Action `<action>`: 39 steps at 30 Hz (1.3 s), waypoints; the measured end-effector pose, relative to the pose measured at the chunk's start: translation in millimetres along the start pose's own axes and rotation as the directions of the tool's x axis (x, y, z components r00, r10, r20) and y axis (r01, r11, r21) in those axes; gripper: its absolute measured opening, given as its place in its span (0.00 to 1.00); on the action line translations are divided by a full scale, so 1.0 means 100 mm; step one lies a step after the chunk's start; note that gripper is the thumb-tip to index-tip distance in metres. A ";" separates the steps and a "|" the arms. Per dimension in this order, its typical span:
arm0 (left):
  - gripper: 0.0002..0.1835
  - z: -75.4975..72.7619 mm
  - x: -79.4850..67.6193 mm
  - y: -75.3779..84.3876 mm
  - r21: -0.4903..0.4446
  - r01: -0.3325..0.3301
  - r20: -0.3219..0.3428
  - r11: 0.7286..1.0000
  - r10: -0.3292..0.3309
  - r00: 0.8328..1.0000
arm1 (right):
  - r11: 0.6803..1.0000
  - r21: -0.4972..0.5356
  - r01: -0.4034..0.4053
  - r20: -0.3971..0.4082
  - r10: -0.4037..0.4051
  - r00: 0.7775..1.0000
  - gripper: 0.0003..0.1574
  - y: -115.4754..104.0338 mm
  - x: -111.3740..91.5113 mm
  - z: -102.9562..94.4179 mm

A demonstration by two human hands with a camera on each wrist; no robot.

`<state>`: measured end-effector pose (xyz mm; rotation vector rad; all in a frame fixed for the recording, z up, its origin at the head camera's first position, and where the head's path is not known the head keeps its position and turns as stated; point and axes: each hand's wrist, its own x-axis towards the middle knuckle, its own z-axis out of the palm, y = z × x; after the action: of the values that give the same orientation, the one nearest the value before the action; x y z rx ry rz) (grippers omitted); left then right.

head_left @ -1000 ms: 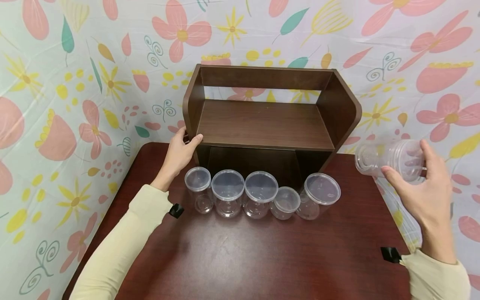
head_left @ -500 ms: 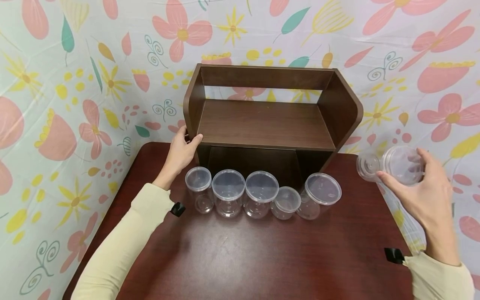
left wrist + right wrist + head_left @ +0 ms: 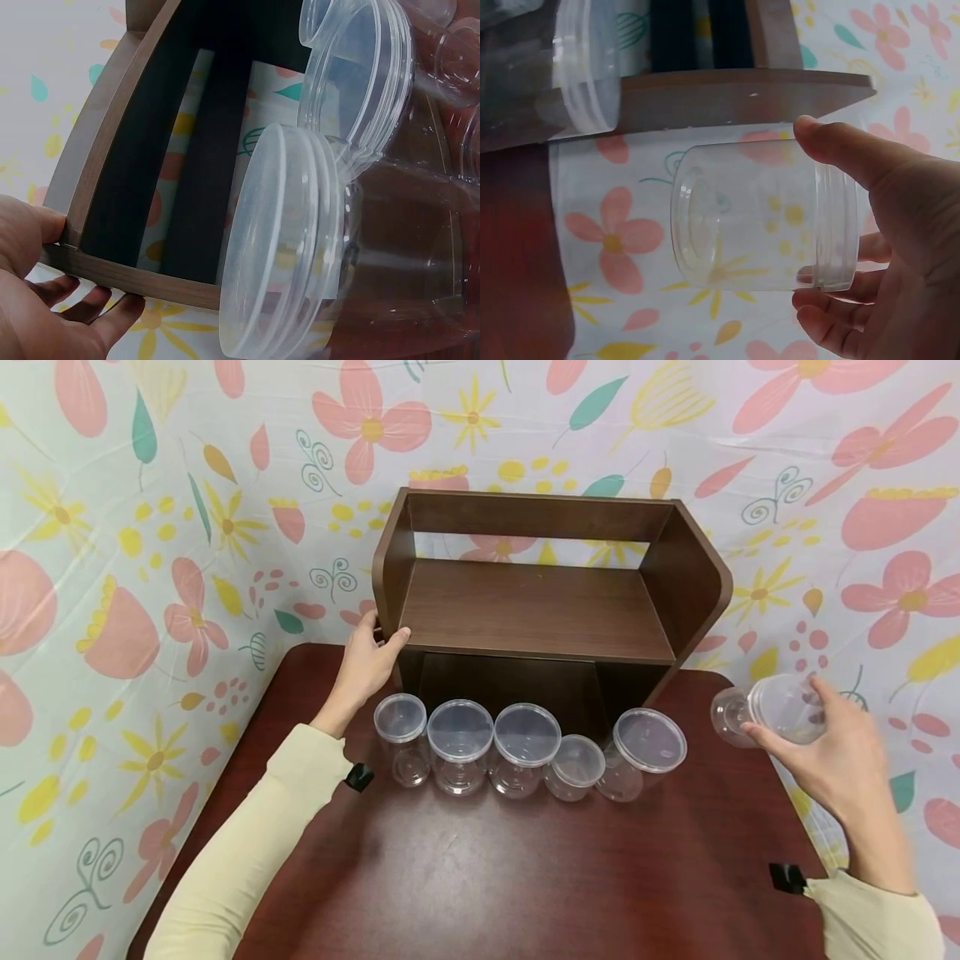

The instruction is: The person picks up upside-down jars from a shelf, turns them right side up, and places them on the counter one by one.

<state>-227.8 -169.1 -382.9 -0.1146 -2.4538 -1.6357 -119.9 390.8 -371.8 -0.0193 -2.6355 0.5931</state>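
My left hand [image 3: 367,664] grips the left side of a dark brown wooden shelf [image 3: 536,606], thumb in front and fingers behind the panel; the left wrist view shows this hand [image 3: 56,285] at the panel's edge. Over the table's right edge, my right hand [image 3: 847,756] holds a clear plastic jar [image 3: 768,710] in the air by its lid end. In the right wrist view the jar [image 3: 746,217] looks empty, with thumb and fingers on opposite sides of its lid. Several clear lidded jars [image 3: 459,747] stand in a row before the shelf.
The row ends at the right with a wide-lidded jar [image 3: 648,743] and a short jar [image 3: 576,764] beside it. A reddish-brown table [image 3: 480,885] carries everything. Flower-printed cloth [image 3: 247,485] hangs behind and at both sides.
My right hand has lowered the jar a little, and its tilt has changed. The left hand keeps its grip on the shelf, and the jars in the row stay put.
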 end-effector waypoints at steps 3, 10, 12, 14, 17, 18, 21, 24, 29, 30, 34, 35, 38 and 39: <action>0.27 0.00 0.00 -0.01 0.002 0.000 0.000 1.000 0.000 1.000 | 1.000 -0.005 0.008 0.046 -0.008 0.999 0.63 0.07 -0.02 0.06; 0.28 0.01 0.00 0.00 -0.013 0.001 0.008 1.000 -0.001 1.000 | 0.998 0.008 0.056 0.082 -0.056 0.995 0.63 0.18 -0.08 0.22; 0.28 0.01 -0.01 0.01 -0.019 0.005 0.014 1.000 -0.005 1.000 | 0.998 0.013 0.065 0.082 -0.065 0.994 0.62 0.21 -0.11 0.26; 0.28 0.01 -0.01 0.01 -0.023 0.009 0.018 1.000 -0.008 1.000 | 0.997 0.020 0.080 0.083 -0.081 0.993 0.60 0.23 -0.13 0.31; 0.28 0.01 -0.01 0.01 -0.028 0.009 0.019 1.000 -0.009 1.000 | 0.994 0.028 0.108 0.083 -0.110 0.991 0.59 0.26 -0.15 0.38; 0.28 0.01 -0.02 0.02 -0.030 0.008 0.017 1.000 -0.007 1.000 | 0.992 0.033 0.120 0.081 -0.122 0.989 0.59 0.27 -0.15 0.41; 0.28 0.01 -0.02 0.02 -0.034 0.005 0.015 0.999 -0.004 1.000 | 0.990 0.035 0.135 0.089 -0.138 0.986 0.63 0.29 -0.17 0.48; 0.28 0.01 -0.02 0.02 -0.041 0.000 0.014 0.999 0.000 1.000 | 0.989 0.040 0.140 0.090 -0.143 0.986 0.64 0.31 -0.19 0.55; 0.28 0.00 -0.02 0.01 -0.049 -0.009 0.012 0.999 0.010 1.000 | 0.990 0.045 0.134 0.117 -0.138 0.983 0.61 0.32 -0.23 0.66; 0.28 0.00 -0.02 0.01 -0.049 -0.010 0.010 0.999 0.011 1.000 | 0.990 0.047 0.134 0.123 -0.139 0.983 0.62 0.33 -0.24 0.68; 0.27 0.00 -0.02 0.02 -0.042 -0.008 0.009 0.999 0.008 1.000 | 0.990 0.041 0.132 0.158 -0.137 0.978 0.64 0.35 -0.28 0.76; 0.27 0.00 -0.02 0.02 -0.040 -0.007 0.009 0.999 0.007 1.000 | 0.990 0.039 0.135 0.161 -0.140 0.977 0.64 0.36 -0.30 0.78; 0.28 0.00 -0.02 0.02 -0.040 -0.004 0.010 0.999 0.004 1.000 | 0.991 0.041 0.126 0.189 -0.132 0.973 0.65 0.39 -0.33 0.85; 0.27 0.00 -0.02 0.02 -0.041 -0.004 0.010 0.999 0.004 1.000 | 0.992 0.037 0.120 0.199 -0.125 0.972 0.65 0.40 -0.35 0.88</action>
<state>-225.9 -168.1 -381.8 -0.1339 -2.4267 -1.6885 -128.4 387.8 -473.8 0.2206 -2.7978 0.6137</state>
